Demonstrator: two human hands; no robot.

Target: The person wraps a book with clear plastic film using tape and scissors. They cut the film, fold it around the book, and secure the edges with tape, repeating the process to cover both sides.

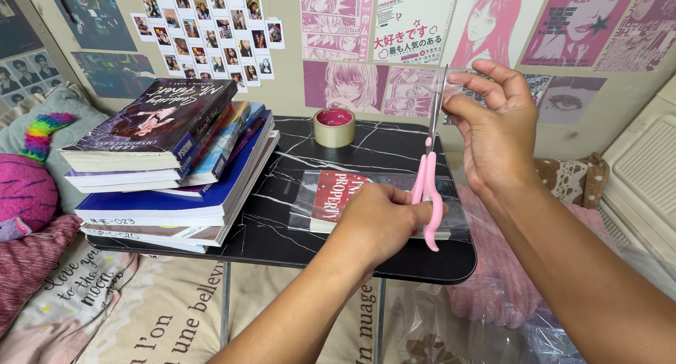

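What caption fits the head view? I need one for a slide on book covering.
Left hand works pink scissors against clear film held by right hand.

Count, head view. Hands: 2, left hand [377, 220] and right hand [496, 135]. Scissors [427, 195], pink-handled: 1. Small piece of clear tape [451, 89]: 1. Tape roll [334, 127] with pink core: 1. Red book [336, 193] lying under a clear plastic sheet [394, 202]: 1 of each. Stacked books [176, 167] at the table's left: at least 7; the exact number is unclear where spines overlap. Black marble-pattern table [296, 244]: 1. Rainbow plush toy [28, 174]: 1.
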